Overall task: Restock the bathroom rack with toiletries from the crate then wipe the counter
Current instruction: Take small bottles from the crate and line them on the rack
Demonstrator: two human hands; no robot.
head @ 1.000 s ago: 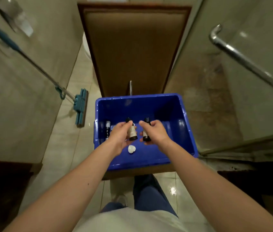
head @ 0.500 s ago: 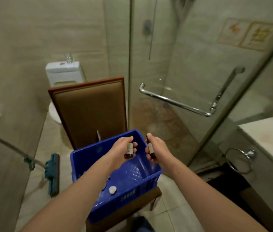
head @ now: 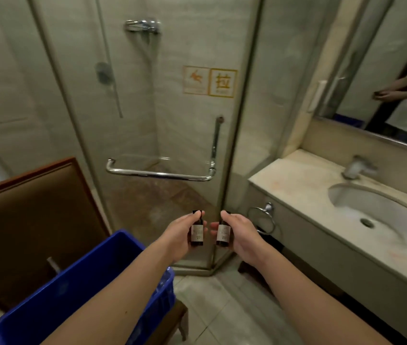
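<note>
My left hand (head: 177, 236) grips a small dark toiletry bottle (head: 197, 230) with a pale label, held upright. My right hand (head: 243, 236) grips a second, matching bottle (head: 223, 232) beside it. Both hands hover in front of the glass shower door, past the right end of the blue crate (head: 77, 290). The crate sits on a brown chair at lower left; its inside is hidden from here. The beige counter (head: 294, 195) with a sink lies to the right. No rack is in view.
A chrome handle bar (head: 160, 173) crosses the glass shower door. A towel ring (head: 263, 216) hangs on the counter's front. The tap (head: 354, 168) and basin (head: 381, 212) sit on the counter under a mirror (head: 396, 70). The brown chair back (head: 30, 210) stands left.
Both hands lifted the two bottles out of the crate and carried them right and up. My view swung from the crate toward the shower door and counter.
</note>
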